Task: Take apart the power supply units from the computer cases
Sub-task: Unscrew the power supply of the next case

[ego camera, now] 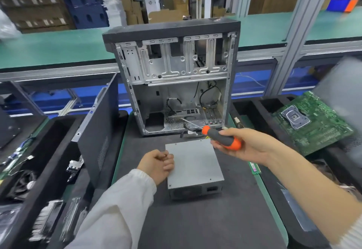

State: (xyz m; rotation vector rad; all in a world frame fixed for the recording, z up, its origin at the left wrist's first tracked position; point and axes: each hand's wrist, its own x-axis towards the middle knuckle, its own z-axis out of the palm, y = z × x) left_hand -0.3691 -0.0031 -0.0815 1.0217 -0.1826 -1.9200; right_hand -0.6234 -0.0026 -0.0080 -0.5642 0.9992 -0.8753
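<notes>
An open, mostly stripped computer case (172, 76) stands upright at the far middle of the dark mat. In front of it lies a grey power supply unit (194, 164), flat on the mat, its cables trailing toward the case. My left hand (156, 163) rests at the unit's left edge with its fingers loosely curled and nothing held. My right hand (246, 145) grips an orange and grey screwdriver (221, 137) above the unit's far right corner, its shaft pointing into the case's lower opening.
A black side panel (98, 129) leans upright on the left. Foam trays on the left hold small parts and a fan (23, 182). On the right lie a green motherboard (311, 123) and a memory stick (254, 168). A green conveyor (58, 43) runs behind.
</notes>
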